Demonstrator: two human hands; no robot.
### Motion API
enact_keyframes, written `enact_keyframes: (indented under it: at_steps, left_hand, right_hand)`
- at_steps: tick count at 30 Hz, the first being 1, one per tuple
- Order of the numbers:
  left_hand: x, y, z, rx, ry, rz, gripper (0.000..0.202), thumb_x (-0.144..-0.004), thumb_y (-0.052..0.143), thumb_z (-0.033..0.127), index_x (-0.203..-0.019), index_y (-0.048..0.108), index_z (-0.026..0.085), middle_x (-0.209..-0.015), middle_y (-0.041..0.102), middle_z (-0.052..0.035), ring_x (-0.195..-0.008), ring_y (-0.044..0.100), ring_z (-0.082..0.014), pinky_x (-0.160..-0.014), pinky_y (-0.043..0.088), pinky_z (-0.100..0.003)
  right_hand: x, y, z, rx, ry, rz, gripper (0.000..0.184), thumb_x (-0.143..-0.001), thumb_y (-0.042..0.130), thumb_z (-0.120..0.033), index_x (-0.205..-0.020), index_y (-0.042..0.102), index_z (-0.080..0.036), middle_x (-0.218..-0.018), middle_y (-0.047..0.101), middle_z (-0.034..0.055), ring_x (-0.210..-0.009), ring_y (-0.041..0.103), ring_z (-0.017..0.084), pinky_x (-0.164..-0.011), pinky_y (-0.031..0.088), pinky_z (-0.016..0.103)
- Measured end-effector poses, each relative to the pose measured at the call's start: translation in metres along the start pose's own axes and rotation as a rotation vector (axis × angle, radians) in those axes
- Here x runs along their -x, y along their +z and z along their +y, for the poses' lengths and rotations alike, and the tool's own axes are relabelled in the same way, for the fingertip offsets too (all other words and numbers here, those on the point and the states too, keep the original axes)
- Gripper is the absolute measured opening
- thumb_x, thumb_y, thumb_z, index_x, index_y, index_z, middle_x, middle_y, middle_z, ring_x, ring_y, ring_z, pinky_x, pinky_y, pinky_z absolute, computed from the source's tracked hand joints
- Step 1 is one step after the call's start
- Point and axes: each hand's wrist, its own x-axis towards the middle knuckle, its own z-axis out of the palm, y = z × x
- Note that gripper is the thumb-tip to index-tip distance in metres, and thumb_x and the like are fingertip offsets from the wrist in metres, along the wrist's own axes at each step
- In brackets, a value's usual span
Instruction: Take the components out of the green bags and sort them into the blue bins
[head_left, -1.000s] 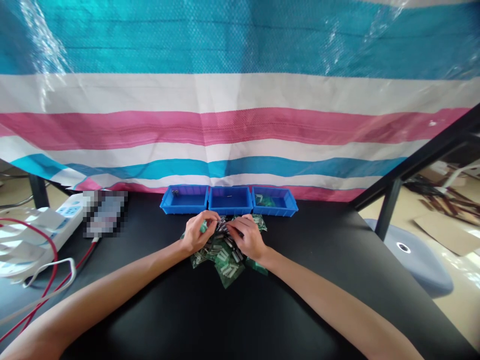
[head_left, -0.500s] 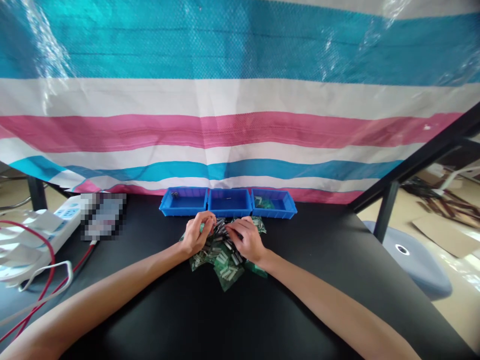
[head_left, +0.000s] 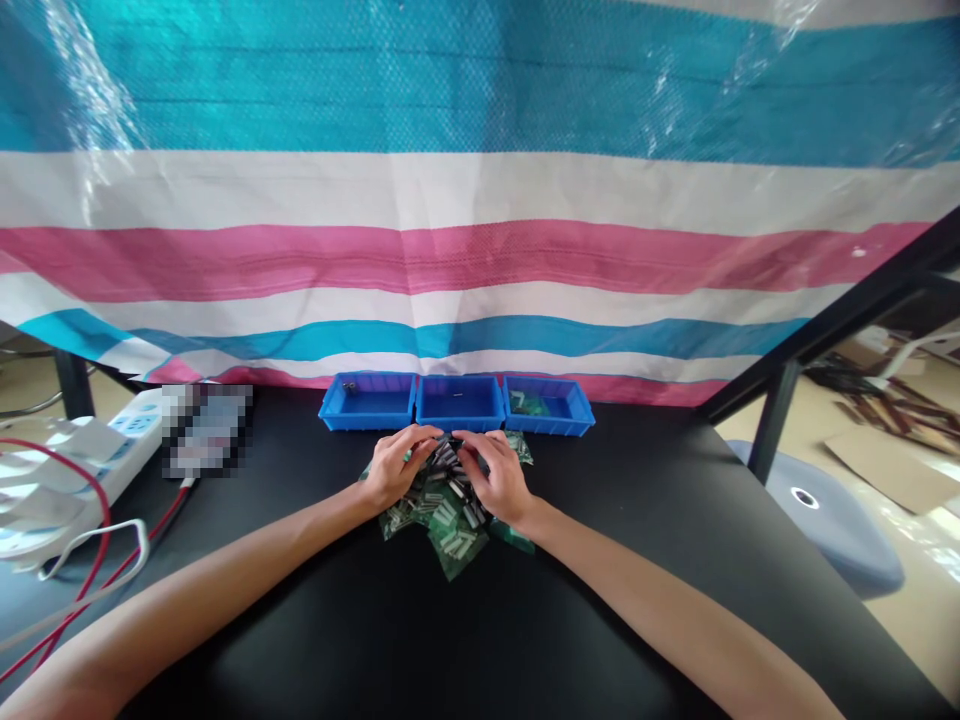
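The left hand (head_left: 394,470) is half curled; the right hand (head_left: 501,480) is similarly bent. Whether either grips anything cannot be determined. Small silver metal cylinders (head_left: 448,459) lie between the hands, translucent green plastic bags (head_left: 458,548) on their near side. Three blue rectangular plastic bins (head_left: 460,412) stand just beyond.

A black table (head_left: 450,650) is backed by a blue, white and pink striped sheet (head_left: 300,265); a grey stool (head_left: 844,545) and pale floor (head_left: 930,590) are seen at right.
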Motion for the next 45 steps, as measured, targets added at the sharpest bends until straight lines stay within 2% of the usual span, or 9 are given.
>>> enact_keyframes:
  at_steps: [8,13,17,21,26,30,34,38,45]
  left_hand:
    - [0.001,0.002,-0.001,0.010,0.003,0.014,0.015,-0.090,0.059,0.028,-0.099,0.063,0.017,-0.070,0.070,0.0016,-0.057,0.064,-0.0085,-0.060,0.050,-0.017]
    - [0.001,0.002,-0.001,0.012,-0.013,0.012,0.016,-0.090,0.059,0.030,-0.099,0.064,0.017,-0.069,0.071,0.0009,-0.058,0.065,-0.0096,-0.061,0.051,-0.018]
    - [0.002,0.002,-0.001,0.040,-0.012,0.018,0.016,-0.089,0.060,0.030,-0.099,0.065,0.018,-0.072,0.072,0.0003,-0.060,0.066,-0.0101,-0.064,0.053,-0.019]
    - [0.002,0.003,0.000,0.015,-0.037,0.039,0.019,-0.089,0.061,0.032,-0.101,0.063,0.018,-0.079,0.072,-0.0015,-0.060,0.065,-0.0101,-0.062,0.053,-0.020]
    - [-0.001,0.002,0.002,0.071,-0.045,0.012,0.021,-0.089,0.060,0.029,-0.107,0.058,0.018,-0.088,0.070,-0.0023,-0.055,0.059,-0.0068,-0.059,0.051,-0.019]
    - [-0.001,0.001,0.003,0.059,-0.025,0.002,0.016,-0.090,0.058,0.028,-0.102,0.060,0.018,-0.083,0.069,-0.0018,-0.056,0.058,-0.0074,-0.059,0.049,-0.019]
    - [0.000,0.001,0.003,0.036,-0.012,-0.018,0.014,-0.091,0.055,0.027,-0.098,0.062,0.017,-0.082,0.068,-0.0036,-0.058,0.058,-0.0090,-0.060,0.050,-0.020]
    - [0.000,0.001,0.002,0.045,0.016,-0.020,0.014,-0.092,0.052,0.025,-0.097,0.062,0.016,-0.082,0.068,-0.0053,-0.063,0.061,-0.0108,-0.062,0.051,-0.021]
    - [0.001,0.001,0.001,0.059,0.030,-0.023,0.012,-0.092,0.052,0.022,-0.097,0.062,0.017,-0.083,0.068,-0.0059,-0.071,0.063,-0.0126,-0.064,0.051,-0.022]
  right_hand:
    - [0.000,0.003,0.004,-0.009,-0.041,0.002,0.017,-0.095,0.050,-0.020,-0.103,0.065,-0.019,-0.089,0.072,0.0064,-0.078,0.064,0.019,-0.078,0.044,0.035]
    - [-0.001,0.002,0.002,0.018,-0.064,-0.084,0.018,-0.095,0.050,-0.022,-0.085,0.065,-0.019,-0.075,0.068,0.0036,-0.069,0.059,0.016,-0.074,0.040,0.034]
    - [-0.002,0.003,0.002,0.035,-0.097,-0.130,0.018,-0.094,0.050,-0.023,-0.082,0.063,-0.019,-0.073,0.066,0.0029,-0.067,0.057,0.016,-0.073,0.038,0.034]
    - [-0.002,0.003,0.002,0.031,-0.083,-0.103,0.016,-0.093,0.050,-0.022,-0.081,0.061,-0.019,-0.071,0.064,0.0022,-0.067,0.057,0.016,-0.073,0.039,0.033]
    - [-0.001,-0.001,-0.001,0.029,-0.001,0.037,0.017,-0.093,0.048,-0.021,-0.079,0.057,-0.020,-0.068,0.061,0.0017,-0.064,0.054,0.016,-0.074,0.041,0.034]
    - [0.001,-0.002,-0.002,0.049,0.109,0.113,0.021,-0.093,0.048,-0.026,-0.075,0.057,-0.021,-0.062,0.056,0.0013,-0.063,0.051,0.017,-0.066,0.042,0.030]
    - [0.000,-0.002,0.001,0.039,0.252,0.133,0.028,-0.093,0.049,-0.034,-0.070,0.058,-0.021,-0.057,0.054,0.0004,-0.061,0.051,0.017,-0.059,0.039,0.027]
    - [-0.008,-0.004,0.006,-0.062,0.379,0.134,0.033,-0.092,0.049,-0.041,-0.069,0.058,-0.019,-0.056,0.055,-0.0013,-0.053,0.049,0.014,-0.055,0.038,0.025]
    - [-0.018,-0.009,0.011,-0.130,0.483,0.141,0.035,-0.089,0.051,-0.042,-0.064,0.055,-0.019,-0.053,0.049,-0.0028,-0.050,0.044,0.012,-0.052,0.034,0.024]
